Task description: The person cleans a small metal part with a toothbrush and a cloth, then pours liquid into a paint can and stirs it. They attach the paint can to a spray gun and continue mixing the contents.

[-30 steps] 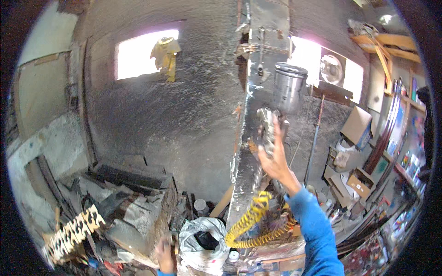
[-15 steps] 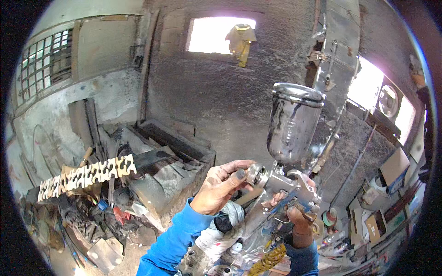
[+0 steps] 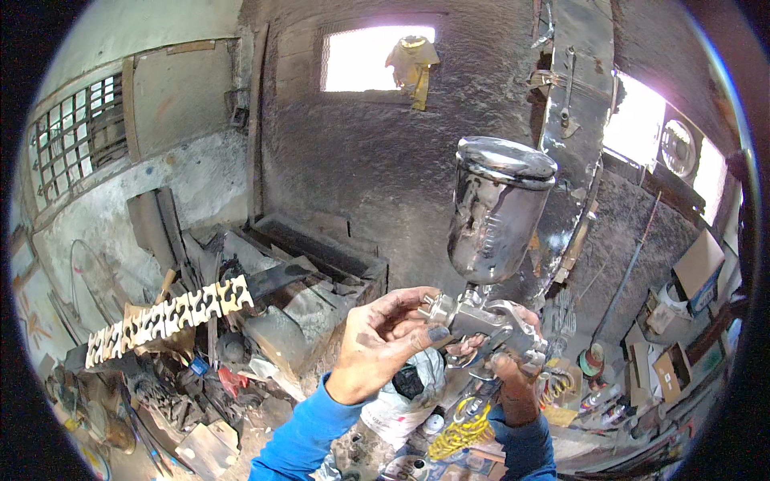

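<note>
I see the spray gun [image 3: 480, 318] held in mid-air, its metal cup [image 3: 499, 220] upright on top. I judge it rigid, top-heavy and slick where polished; I'd grip low, behind the cup. There my right hand [image 3: 517, 362] clasps it; my left hand [image 3: 383, 337] pinches the nozzle end [image 3: 434, 308]. Below sit a white bag [image 3: 393, 421] and yellow coiled hose [image 3: 459, 433].

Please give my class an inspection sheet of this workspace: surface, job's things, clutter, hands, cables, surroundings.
Surface: floor, dusty and littered.
Job's things: spray gun, lidded metal cup mounted on top, slightly tilted.
Clutter: white bag, cardboard box at right.
Hands: left hand grips the gun's left end; right hand grips its handle.
Cables: yellow coiled hose below; connection unclear.
Surroundings: dark, stained wall, bright window.
</note>
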The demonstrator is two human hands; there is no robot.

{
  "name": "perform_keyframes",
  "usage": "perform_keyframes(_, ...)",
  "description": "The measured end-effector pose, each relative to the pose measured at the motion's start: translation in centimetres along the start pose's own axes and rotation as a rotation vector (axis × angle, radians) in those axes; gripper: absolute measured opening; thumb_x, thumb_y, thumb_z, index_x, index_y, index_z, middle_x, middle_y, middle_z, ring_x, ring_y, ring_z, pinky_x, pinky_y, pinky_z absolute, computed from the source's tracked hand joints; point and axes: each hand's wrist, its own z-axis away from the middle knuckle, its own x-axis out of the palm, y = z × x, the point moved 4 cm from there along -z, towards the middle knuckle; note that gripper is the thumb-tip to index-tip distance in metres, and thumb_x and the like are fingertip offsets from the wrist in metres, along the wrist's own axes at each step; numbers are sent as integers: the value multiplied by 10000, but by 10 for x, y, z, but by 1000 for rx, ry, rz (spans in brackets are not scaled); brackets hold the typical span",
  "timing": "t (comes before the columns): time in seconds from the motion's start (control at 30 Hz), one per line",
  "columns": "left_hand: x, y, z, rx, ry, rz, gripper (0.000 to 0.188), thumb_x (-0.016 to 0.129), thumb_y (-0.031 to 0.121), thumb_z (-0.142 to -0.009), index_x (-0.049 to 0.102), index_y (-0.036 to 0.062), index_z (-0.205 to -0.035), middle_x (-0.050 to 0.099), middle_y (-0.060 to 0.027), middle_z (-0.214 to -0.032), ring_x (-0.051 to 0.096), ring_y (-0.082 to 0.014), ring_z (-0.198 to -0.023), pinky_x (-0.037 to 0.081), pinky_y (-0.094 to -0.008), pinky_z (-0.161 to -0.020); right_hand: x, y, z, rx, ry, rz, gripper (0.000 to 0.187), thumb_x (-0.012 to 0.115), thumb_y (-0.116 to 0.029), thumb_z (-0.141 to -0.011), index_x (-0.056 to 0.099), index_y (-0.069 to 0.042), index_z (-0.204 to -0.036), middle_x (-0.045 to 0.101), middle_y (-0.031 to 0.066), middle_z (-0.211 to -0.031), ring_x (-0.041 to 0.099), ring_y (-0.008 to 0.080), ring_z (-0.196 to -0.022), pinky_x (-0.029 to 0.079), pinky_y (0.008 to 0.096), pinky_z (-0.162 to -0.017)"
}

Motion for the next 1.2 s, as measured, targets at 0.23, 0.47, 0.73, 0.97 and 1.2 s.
perform_keyframes(0.23, 11, -3, -3, 52, -237, 304, 557, 734, -24, -797, 503, -71, -1302, 607, -128, -1195, 599, -151, -1067, 484, -289, -957, -9, 12, 14, 148, 27, -209, 652, 701, -122, -807, 357, 17, -1344, 632, 211, -1045, 654, 291, -941, 521, 467, -909)
perform_keyframes(0.47, 20, 3, 5, 238, -204, 351, 766, 754, 0, -772, 350, -31, -1422, 554, -197, -1290, 571, -187, -1125, 432, -313, -1025, -13, 3, 22, 93, 57, -134, 671, 684, -100, -795, 331, -1, -1357, 602, 219, -1104, 648, 285, -947, 526, 516, -908)
perform_keyframes(0.73, 18, 10, 9, 317, 32, 452, 821, 703, -40, -765, 254, 91, -1440, 524, -230, -1291, 600, -282, -1118, 497, -330, -936, 24, -13, 20, 75, 46, -191, 650, 664, -67, -819, 327, 12, -1369, 596, 225, -1133, 649, 284, -986, 524, 558, -922)
perform_keyframes(0.97, 1, 17, 10, 211, -55, 330, 788, 706, 3, -794, 263, 73, -1441, 579, -191, -1186, 598, -241, -1090, 492, -349, -944, 34, -14, 13, 6, -25, -163, 617, 664, -68, -826, 348, 43, -1344, 618, 225, -1081, 656, 300, -973, 524, 582, -917)
perform_keyframes(1.2, -2, 31, 9, 238, -127, 331, 818, 733, 25, -767, 265, 55, -1438, 573, -183, -1205, 589, -218, -1086, 477, -314, -935, 30, -9, 12, 22, -4, -133, 604, 628, -31, -826, 337, 28, -1351, 609, 235, -1094, 656, 283, -931, 544, 535, -867)
